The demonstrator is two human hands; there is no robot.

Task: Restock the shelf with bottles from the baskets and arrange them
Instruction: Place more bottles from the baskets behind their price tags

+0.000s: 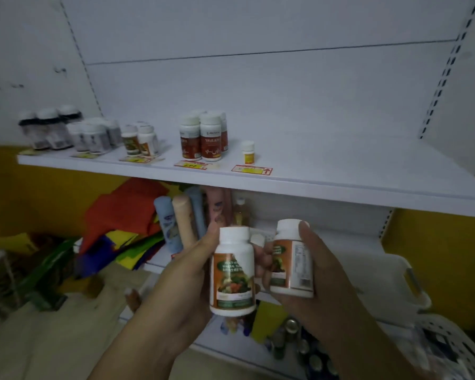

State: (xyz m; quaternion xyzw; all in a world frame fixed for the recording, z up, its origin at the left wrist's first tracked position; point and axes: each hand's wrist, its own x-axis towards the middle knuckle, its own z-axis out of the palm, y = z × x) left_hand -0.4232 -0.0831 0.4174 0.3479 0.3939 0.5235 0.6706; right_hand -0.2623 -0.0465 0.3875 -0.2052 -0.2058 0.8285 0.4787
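left hand [187, 272] is curled round a white-capped multivitamin bottle [232, 272], thumb on its left side. the bottle is upright, label facing me. right hand [321, 283] wraps a second matching bottle [292, 259], thumb up by the cap, nutrition panel toward me. the two bottles are just beside each other; i can't tell if they touch. both hands sit below the front edge of the white shelf [340, 171]. on it, above-left of the left hand: same-label bottles [141, 141]. above the hands: red-label bottles [203, 138] and a small yellow-label bottle [248, 152]. white basket [395, 283] is just right of the right hand.
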